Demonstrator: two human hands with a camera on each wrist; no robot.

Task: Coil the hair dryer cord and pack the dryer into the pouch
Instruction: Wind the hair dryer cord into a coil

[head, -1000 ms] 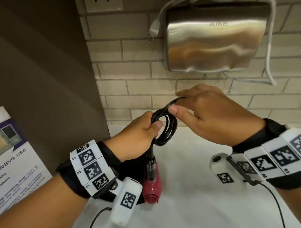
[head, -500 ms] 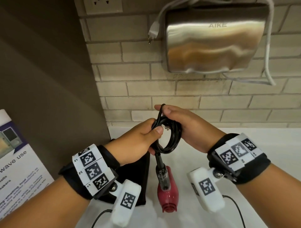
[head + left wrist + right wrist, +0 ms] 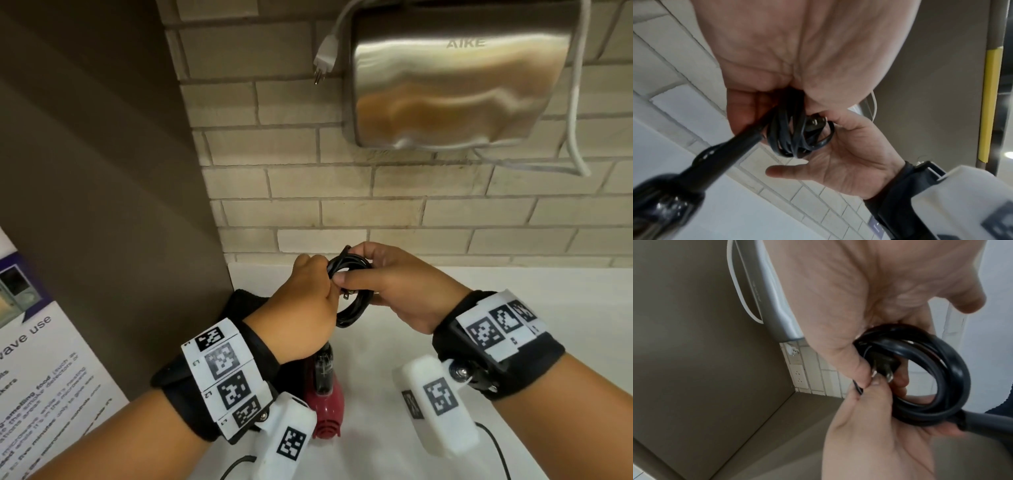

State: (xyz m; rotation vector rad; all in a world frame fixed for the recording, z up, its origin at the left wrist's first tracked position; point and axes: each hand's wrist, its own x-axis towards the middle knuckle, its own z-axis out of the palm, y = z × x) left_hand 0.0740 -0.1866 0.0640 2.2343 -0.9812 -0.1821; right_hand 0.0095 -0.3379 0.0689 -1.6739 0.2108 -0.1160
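The black cord (image 3: 352, 308) of the hair dryer is wound into a small coil held between both hands above the white counter. My left hand (image 3: 305, 305) grips the coil (image 3: 797, 129) at its left side. My right hand (image 3: 394, 287) pinches the plug end (image 3: 885, 365) inside the loop (image 3: 941, 369), forefinger laid across the coil. The red dryer body (image 3: 325, 401) hangs below on its black handle (image 3: 725, 151), partly hidden by my left wrist. The black pouch (image 3: 246, 305) lies on the counter behind my left hand, mostly hidden.
A steel wall hand dryer (image 3: 459, 75) with a white cable and loose white plug (image 3: 325, 54) hangs on the brick wall. A brown panel (image 3: 102, 205) stands at the left, with a printed notice (image 3: 41, 394) lower left. The white counter (image 3: 513, 308) runs right.
My right hand has come down from above the coil and now pinches the plug end inside the loop. The coil has tightened, and both hands have shifted slightly away from me.
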